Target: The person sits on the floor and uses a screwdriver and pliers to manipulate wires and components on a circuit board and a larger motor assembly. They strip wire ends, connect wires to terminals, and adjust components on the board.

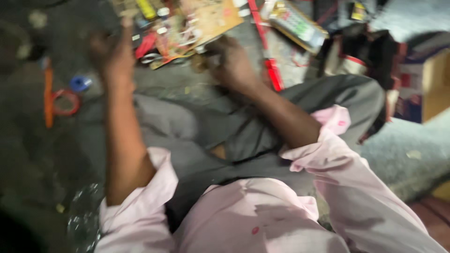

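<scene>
Two hands out front, head view only, heavily motion-blurred.

Right hand (pixel 229 63): reaches far-centre, fingers curled over the near edge of the circuit board (pixel 197 26). Looks like a grasp on the board's near-right corner, but the blur hides the fingertips, so I cannot tell whether they are clenched on it. Board lies just beyond and to the left of that hand, flat on the floor, long axis running from near-left up to far-right. Tan laminate, thin, rigid, studded with small parts and loose wires.

Left hand (pixel 112 54): raised, fingers loosely bent, pointing far. Appears to hold nothing; grip state not clear. It sits left of the board, close but apart. Right hand is the nearer one.

Around:
- red rod (pixel 268 56), long and thin, just right of the right hand, axis near-to-far.
- keypad unit (pixel 297 26), flat, far right.
- orange tool (pixel 48 96) with red ring (pixel 65 102), left.
- blue cap (pixel 80 83), small, round, left.
- floor (pixel 28 154), dark, gritty.
- grey trousers, pink shirt sleeves rolled up.
</scene>
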Motion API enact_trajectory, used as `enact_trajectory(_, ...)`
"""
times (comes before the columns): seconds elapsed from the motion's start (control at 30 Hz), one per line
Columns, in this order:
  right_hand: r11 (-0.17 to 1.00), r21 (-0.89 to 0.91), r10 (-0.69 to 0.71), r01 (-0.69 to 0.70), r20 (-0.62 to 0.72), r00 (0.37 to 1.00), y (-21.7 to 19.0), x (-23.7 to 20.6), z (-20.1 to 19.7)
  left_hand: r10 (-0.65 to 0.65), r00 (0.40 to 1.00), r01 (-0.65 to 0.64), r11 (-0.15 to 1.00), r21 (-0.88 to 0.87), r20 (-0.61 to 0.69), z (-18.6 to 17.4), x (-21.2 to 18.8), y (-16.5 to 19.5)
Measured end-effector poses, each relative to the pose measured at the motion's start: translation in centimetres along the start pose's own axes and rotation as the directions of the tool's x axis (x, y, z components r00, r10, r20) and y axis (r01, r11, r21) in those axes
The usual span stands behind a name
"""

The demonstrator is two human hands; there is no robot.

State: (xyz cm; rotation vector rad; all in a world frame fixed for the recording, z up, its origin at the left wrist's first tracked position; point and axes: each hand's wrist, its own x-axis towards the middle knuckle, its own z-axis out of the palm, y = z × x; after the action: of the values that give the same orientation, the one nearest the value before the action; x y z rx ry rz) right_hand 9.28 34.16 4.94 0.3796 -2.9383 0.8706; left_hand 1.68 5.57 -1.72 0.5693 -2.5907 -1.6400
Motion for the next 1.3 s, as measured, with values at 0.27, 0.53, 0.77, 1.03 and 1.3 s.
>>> enact_trajectory(0.27,0.833,-0.414,0.442,-0.367,0.098,0.892,12.0,-2.0,-12.3,-0.099,0.990,0.129,0.929,-0.347,0.105,-1.0,-0.7,0.2)
enact_trajectory(0.53,0.976,0.031,0.210,-0.217,0.154,0.966,10.1,-2.3,-8.1,0.073,0.996,-0.052,0.929,-0.367,0.044,-0.9,-1.3,-0.1)
enact_trajectory(0.77,0.989,0.146,0.000,-0.007,0.049,0.999,2.4,-0.7,-1.0,0.099,0.995,-0.090,0.895,-0.437,-0.002,-0.9,-2.3,0.9)
enact_trajectory(1.03,0.992,0.036,-0.120,0.122,-0.056,0.991,0.7,1.0,1.0,-0.014,1.000,0.009,0.972,-0.235,-0.021,-0.2,-1.7,0.7)
enact_trajectory(1.3,0.975,0.219,-0.025,-0.023,0.212,0.977,1.5,-1.5,-0.6,-0.033,0.998,0.043,0.979,-0.200,0.053,-0.4,-2.2,1.7)
